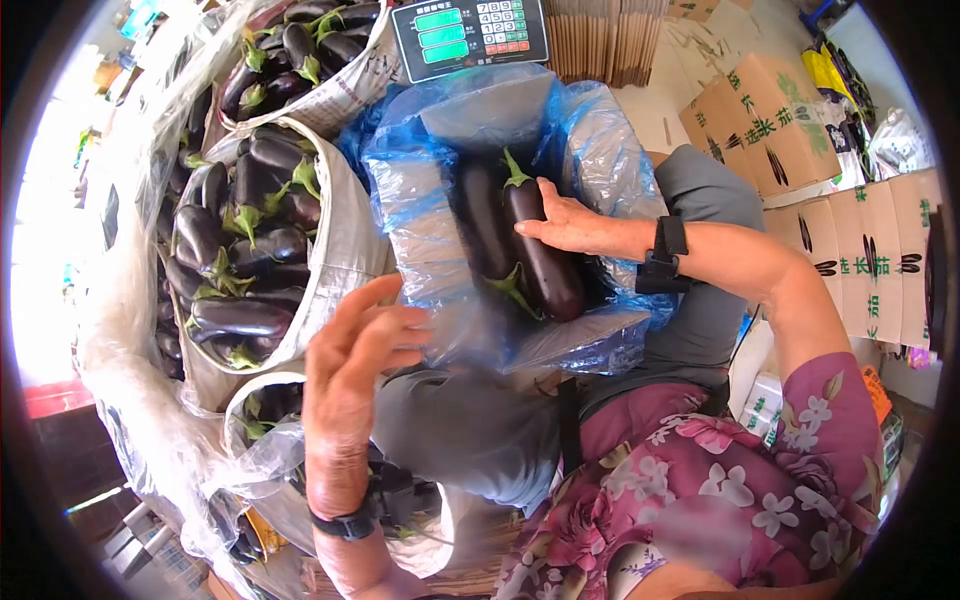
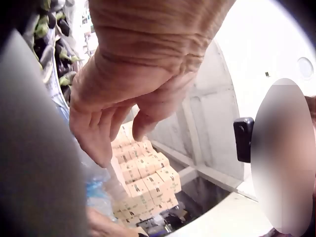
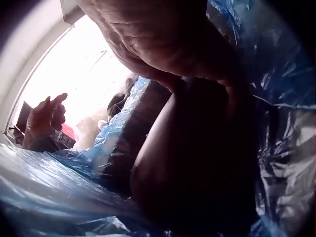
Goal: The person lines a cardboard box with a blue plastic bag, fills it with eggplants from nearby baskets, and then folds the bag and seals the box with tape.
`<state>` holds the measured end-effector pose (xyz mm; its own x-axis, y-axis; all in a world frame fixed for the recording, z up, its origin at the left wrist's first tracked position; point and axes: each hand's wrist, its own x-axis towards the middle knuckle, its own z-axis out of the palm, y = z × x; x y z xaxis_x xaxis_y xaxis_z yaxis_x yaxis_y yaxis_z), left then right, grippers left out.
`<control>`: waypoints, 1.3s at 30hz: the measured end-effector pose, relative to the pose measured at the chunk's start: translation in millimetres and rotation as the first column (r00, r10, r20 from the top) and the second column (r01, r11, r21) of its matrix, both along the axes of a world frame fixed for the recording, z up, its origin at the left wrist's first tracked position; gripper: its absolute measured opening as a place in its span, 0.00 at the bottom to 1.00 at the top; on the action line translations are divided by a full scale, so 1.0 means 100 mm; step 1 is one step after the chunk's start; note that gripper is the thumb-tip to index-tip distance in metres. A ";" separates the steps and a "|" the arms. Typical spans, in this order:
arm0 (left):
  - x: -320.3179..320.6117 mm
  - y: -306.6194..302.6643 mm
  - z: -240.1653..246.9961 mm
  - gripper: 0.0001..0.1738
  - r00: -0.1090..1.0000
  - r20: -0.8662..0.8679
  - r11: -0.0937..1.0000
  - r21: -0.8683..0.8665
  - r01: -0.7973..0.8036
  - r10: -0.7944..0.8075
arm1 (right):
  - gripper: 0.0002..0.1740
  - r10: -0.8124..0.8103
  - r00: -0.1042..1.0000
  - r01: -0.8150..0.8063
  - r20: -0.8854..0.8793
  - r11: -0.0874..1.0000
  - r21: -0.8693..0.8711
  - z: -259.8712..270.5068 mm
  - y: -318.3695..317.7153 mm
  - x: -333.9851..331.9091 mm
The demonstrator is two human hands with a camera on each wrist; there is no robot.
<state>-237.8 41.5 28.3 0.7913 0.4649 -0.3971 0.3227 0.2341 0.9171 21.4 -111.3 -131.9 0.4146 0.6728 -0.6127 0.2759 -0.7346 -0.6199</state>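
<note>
Two dark eggplants lie side by side in a container lined with a blue plastic bag (image 1: 415,190). On the right-hand eggplant (image 1: 555,270) is the right hand (image 1: 575,228), its thumb and fingers set around the upper part; the right wrist view shows this hand (image 3: 168,44) over the eggplant (image 3: 192,158) from above. The other eggplant (image 1: 480,215) lies just left of it, untouched. Raised left of the container, the left hand (image 1: 355,355) has loosely bent, spread fingers and holds nothing; the left wrist view also shows this hand (image 2: 133,89) with nothing in it.
Large sacks of eggplants (image 1: 250,240) stand to the left, wrapped in clear plastic. Behind the container is a scale display (image 1: 470,38) beside stacked flat cardboard (image 1: 603,40). Printed cartons (image 1: 760,125) are at the right. The person's knees (image 1: 460,425) flank the container.
</note>
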 end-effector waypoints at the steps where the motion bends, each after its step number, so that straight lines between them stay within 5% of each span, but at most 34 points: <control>1: -0.12 0.07 -0.06 0.22 0.991 -0.035 0.991 -0.015 -0.133 0.132 | 0.56 0.003 1.000 -0.003 0.002 1.000 -0.007 0.00 0.02 -0.01; 8: -1.03 0.36 -0.96 0.21 0.866 0.031 0.852 -0.199 -0.484 0.499 | 0.55 0.063 0.986 -0.044 0.153 0.991 -0.126 0.03 0.24 -0.03; 17: -1.20 0.05 -1.52 0.16 0.786 -0.052 0.736 -0.317 -0.599 0.617 | 0.52 0.091 0.970 -0.066 0.225 0.991 -0.114 -0.01 0.09 0.20; 20: -1.18 0.08 -1.28 0.18 0.785 -0.002 0.776 -0.151 -0.613 0.620 | 0.46 -0.046 0.964 0.095 -0.262 0.980 0.175 0.31 -0.03 0.15; 24: -0.75 0.20 -0.65 0.19 0.861 0.042 0.861 0.030 -0.508 0.507 | 0.45 -0.087 0.949 0.138 -0.303 0.979 0.150 0.23 -0.07 0.24; 26: -0.40 0.22 -0.37 0.19 0.966 0.005 0.934 0.256 -0.251 0.258 | 0.44 -0.100 0.939 0.155 -0.328 0.977 0.146 0.20 -0.07 0.20; 30: 0.36 0.28 -0.30 0.19 0.994 0.094 0.960 0.278 0.036 -0.064 | 0.43 -0.150 0.882 0.254 -0.447 0.950 0.182 0.09 -0.09 0.18; 32: 0.62 0.32 -0.37 0.19 0.919 -0.075 0.841 0.379 0.386 -0.388 | 0.46 -0.222 0.879 0.321 -0.421 0.930 0.181 -0.30 -0.07 0.21; 36: 0.90 0.26 -0.40 0.21 0.836 -0.211 0.728 0.415 0.546 -0.506 | 0.53 -0.214 0.846 0.361 -0.488 0.904 0.230 0.00 -0.05 0.16; 39: 1.18 0.22 -0.47 0.28 0.791 -0.270 0.631 0.487 0.604 -0.549 | 0.54 -0.230 0.939 0.268 -0.255 0.955 0.127 0.02 -0.01 0.21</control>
<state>-119.4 63.8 -18.3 0.9454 0.0764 -0.3169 0.3075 -0.5320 0.7889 42.5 -112.0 -129.9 0.4387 0.6621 -0.6076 -0.0705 -0.6487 -0.7578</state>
